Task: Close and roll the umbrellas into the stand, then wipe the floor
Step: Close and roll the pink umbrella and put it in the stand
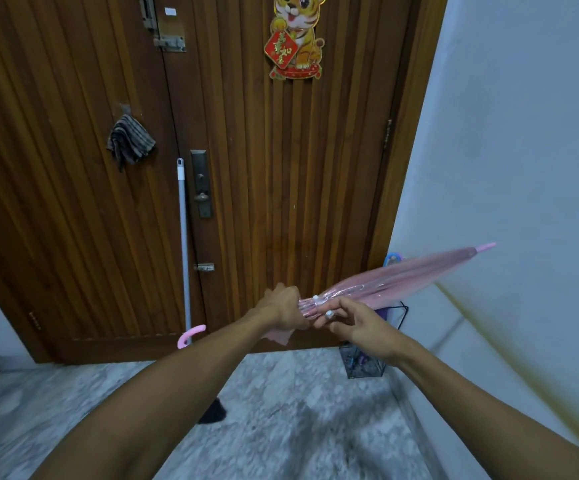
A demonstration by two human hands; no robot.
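Observation:
A closed pink see-through umbrella [402, 275] lies across my view, its tip pointing up to the right and its curved pink handle [190, 335] showing past my left forearm. My left hand [283, 308] grips the gathered canopy near its lower end. My right hand [352, 320] pinches the strap with its white snap beside it. A black wire umbrella stand [367, 362] sits on the floor in the corner by the door, with another umbrella's blue and purple handle [392, 258] poking up behind the pink one.
A brown wooden door [246, 150] fills the wall ahead. A mop pole [183, 237] leans on it and a striped cloth [130, 142] hangs from a hook. A dark object [213, 412] lies on the grey marbled floor [298, 410]. White wall stands at the right.

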